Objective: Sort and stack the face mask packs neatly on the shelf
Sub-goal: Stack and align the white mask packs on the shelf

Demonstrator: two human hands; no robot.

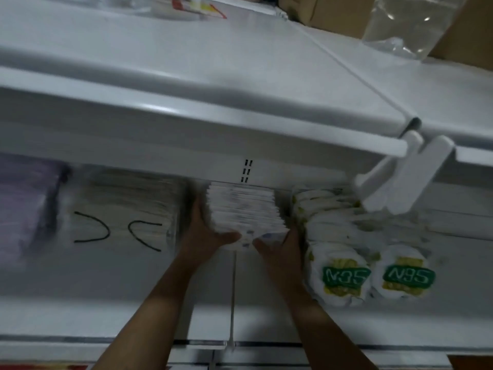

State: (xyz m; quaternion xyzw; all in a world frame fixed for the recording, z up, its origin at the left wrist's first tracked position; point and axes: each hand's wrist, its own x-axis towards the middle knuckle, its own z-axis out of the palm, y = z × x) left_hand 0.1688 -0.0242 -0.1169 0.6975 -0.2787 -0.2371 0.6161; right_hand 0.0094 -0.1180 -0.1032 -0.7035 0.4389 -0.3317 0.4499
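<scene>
Head view: stack of white mask packs [244,209] on the shelf [120,279], long axis near to far. The left hand [210,233] and right hand [280,247] grip its sides alike, thumbs across near end.

I see dim, cool light with a bluish cast; the white metal upper shelf [186,84] catches a soft sheen along its rounded front lip and shades the bay beneath. Motion blur smears the purple pack stack [24,198] at left, and wide-angle bending curves the shelf edges toward the corners
</scene>
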